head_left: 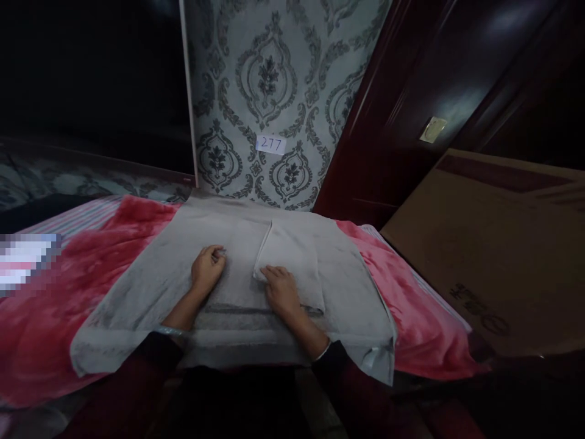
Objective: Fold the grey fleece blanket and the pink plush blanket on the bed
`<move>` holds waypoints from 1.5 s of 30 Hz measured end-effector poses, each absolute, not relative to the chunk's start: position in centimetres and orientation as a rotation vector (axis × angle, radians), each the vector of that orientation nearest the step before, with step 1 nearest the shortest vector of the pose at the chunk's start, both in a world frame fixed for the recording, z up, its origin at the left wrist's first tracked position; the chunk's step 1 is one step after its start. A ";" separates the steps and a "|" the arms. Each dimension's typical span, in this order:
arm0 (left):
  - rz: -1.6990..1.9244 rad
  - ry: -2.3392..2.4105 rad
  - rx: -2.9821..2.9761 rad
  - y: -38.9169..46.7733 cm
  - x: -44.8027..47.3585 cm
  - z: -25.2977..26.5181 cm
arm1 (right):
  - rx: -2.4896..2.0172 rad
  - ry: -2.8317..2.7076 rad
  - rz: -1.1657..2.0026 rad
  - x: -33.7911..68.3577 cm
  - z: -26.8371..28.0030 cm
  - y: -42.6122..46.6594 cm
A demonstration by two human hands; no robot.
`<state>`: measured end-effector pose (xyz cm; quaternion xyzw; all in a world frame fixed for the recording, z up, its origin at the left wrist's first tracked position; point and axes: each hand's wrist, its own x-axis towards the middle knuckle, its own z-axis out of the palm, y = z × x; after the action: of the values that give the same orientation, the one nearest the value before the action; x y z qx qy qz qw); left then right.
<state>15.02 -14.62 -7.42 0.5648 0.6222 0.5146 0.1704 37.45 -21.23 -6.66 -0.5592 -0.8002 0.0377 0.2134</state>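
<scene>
A folded grey cloth (242,274) was laid in front of the person, near the middle of a larger grey cloth (159,262). Its right part was covered by a top flap (297,250), whose long axis seemed to be directed away from the person, with its left edge slightly slanted. The flap's near left corner was touched by the fingers of the right hand (281,289), so most of the flap was placed beyond that grip and to its right. The flap was clearly nearer to the right hand; the left hand (208,268) was held over the left side of the folded cloth, apart from the flap. The left grip was curled, thumb and forefinger brought near each other, but whether any cloth was pinched could not be told. The right thumb was hidden, so whether the corner was pinched or only pressed could not be told either. The larger cloth was spread over a red blanket (123,238), seen at both sides. To the right, a cardboard box (493,244) was placed; behind, a patterned wall (269,67) was seen.
</scene>
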 end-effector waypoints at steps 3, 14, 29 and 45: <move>1.255 1.624 1.590 -13.7 16.4 -5.5 | -1.475 -2.149 0.128 38.0 -6.1 -21.1; 0.946 1.671 1.473 -4.1 25.4 -3.6 | -1.443 -2.310 0.122 39.1 -8.3 -23.7; 0.849 1.776 1.734 -0.4 24.0 -5.3 | -1.456 -2.393 0.167 38.1 -8.6 -23.5; 0.689 1.649 2.263 -1.8 28.0 -2.9 | -1.483 -2.029 0.264 43.9 -4.1 -14.5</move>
<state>27.96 -1.80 -2.93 0.7782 0.5671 0.2370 0.1288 43.92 -14.52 -4.07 -0.5593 -0.7654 0.0996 0.3023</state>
